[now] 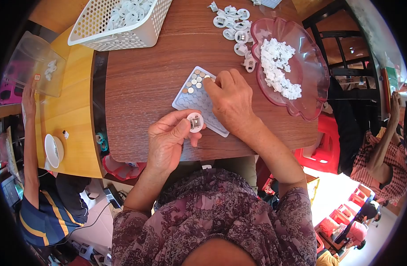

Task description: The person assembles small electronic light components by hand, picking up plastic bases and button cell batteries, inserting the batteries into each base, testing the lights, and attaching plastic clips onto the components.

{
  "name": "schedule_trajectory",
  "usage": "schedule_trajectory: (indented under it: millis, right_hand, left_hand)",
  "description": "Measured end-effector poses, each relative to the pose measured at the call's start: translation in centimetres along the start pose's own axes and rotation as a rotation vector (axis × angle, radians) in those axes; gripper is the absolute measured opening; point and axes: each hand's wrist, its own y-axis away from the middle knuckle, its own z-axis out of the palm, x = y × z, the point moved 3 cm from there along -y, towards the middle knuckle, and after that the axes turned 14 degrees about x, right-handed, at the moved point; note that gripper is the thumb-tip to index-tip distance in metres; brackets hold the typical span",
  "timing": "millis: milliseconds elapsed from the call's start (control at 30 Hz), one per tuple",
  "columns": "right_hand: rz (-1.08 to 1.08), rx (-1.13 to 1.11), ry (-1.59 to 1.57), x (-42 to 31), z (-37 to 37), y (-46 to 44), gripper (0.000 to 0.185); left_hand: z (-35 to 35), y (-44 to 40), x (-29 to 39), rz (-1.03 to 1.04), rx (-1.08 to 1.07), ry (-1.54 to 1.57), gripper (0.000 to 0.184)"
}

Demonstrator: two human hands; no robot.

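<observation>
Between the thumb and fingers of my left hand (170, 135) is a round white part (195, 123) with a small metal-and-dark fitting in its middle. My right hand (232, 95) reaches over a pale blue-grey tray (185, 103) with rows of round pockets. Its fingers are pinched at several small round silver cells (199, 80) in the tray's upper part; whatever the fingertips hold is hidden. The tray lies at a slant on the brown table, just beyond my left hand.
A white perforated basket (123, 36) of white parts stands at the upper left. A pink scalloped bowl (312, 71) holds small white pieces (274, 57); more round parts (241, 37) lie beside it. People sit left and right; one's hand (29, 99) touches a clear box (39, 57).
</observation>
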Motion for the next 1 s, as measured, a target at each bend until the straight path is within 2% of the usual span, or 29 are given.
schedule_trajectory:
  millis: [100,200,333,400,733,833,1000]
  right_hand:
    - [-0.001,0.029,-0.064,0.2,0.4,0.1,0.014]
    - [0.071,0.014,-0.132,0.8,0.8,0.1,0.016]
    - [0.068,-0.001,-0.146,0.8,0.6,0.0,0.017]
    - [0.039,-0.032,-0.150,0.9,0.4,-0.1,0.012]
    - [0.174,0.121,-0.471,-1.9,-4.1,1.0,0.020]
    - [0.105,0.166,-0.425,-2.8,-4.6,1.5,0.022]
    - [-0.051,0.105,-0.321,-3.5,-5.2,1.5,0.026]
  left_hand:
    - [-0.1,-0.1,0.0,-0.018,-0.011,0.024,0.029]
    - [-0.4,-0.3,-0.1,-0.039,-0.052,0.055,0.031]
    - [-0.4,-0.3,0.1,-0.059,-0.053,0.061,0.033]
    - [-0.4,-0.3,0.1,-0.057,-0.033,0.052,0.034]
    - [0.2,-0.1,-0.3,-0.109,-0.018,0.074,0.032]
    - [0.5,0.1,-0.3,-0.103,-0.008,0.077,0.031]
    - [1.0,0.5,-0.1,-0.065,0.007,0.039,0.028]
